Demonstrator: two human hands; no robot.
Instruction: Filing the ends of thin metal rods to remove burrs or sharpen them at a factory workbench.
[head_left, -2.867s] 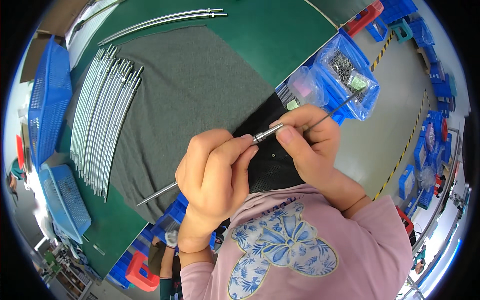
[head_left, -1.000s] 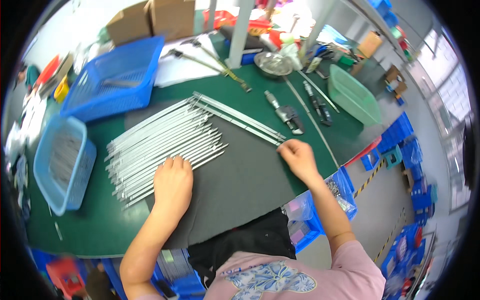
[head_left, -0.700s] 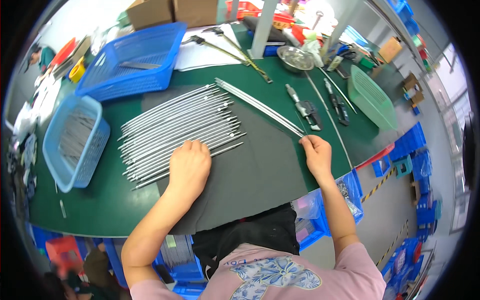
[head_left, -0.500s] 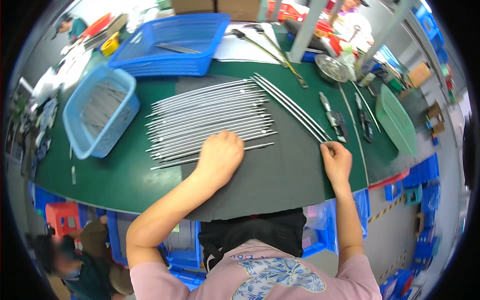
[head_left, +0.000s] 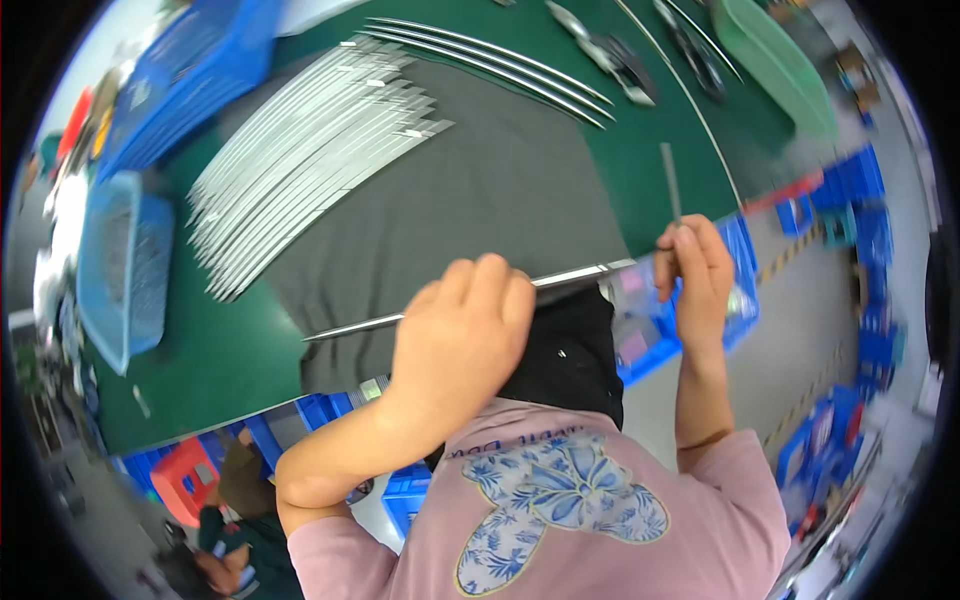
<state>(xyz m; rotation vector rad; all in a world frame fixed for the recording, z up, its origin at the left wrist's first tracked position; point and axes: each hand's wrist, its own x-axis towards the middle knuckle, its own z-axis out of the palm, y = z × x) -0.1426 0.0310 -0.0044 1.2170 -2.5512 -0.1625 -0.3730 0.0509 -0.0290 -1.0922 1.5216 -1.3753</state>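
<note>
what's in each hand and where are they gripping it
Left hand grips a long metal rod around its middle; right hand pinches a thin short rod at its lower end.

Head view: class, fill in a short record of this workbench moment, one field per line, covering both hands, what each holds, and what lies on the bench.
Left hand: left hand closed around a long metal rod
Right hand: right hand pinching a short thin rod upright
Surface: green bench with a grey mat
Stock: pile of metal rods lying on the mat's far left
Bins: blue basket at the bench's left end
Rod's far end: pokes out left of the hand
</note>
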